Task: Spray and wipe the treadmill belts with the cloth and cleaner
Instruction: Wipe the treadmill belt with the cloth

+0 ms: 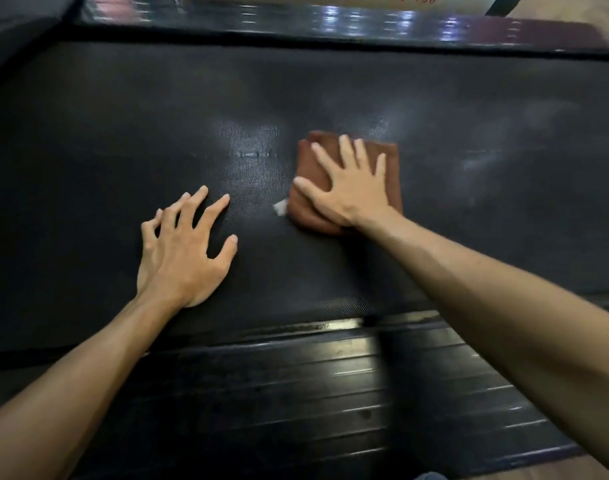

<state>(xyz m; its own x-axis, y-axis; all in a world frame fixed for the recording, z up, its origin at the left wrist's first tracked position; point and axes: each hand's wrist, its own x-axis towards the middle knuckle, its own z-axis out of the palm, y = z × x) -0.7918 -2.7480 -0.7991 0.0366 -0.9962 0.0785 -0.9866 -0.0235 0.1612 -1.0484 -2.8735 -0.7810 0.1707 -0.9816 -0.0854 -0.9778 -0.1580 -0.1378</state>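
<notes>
Ribbed and glossy, the black side rail [296, 393] runs just below my forearms, nearest to me; beyond it lies the treadmill belt [469, 116], dark and finely textured, with pale sheen patches near its middle. My right hand [351, 188] is spread flat, fingers splayed, pressing down on the folded brown cloth [391, 174] (it grips nothing, only bears on the fabric); the cloth lies on the belt slightly right of centre, its small white tag [279, 206] poking out at the left edge. My left hand [185, 251] rests empty on the bare belt well apart from the cloth, heel down, fingers arched and spread with the tips touching the surface; at the far edge a shiny strip [296, 15] is blurred; the cleaner I cannot see.
</notes>
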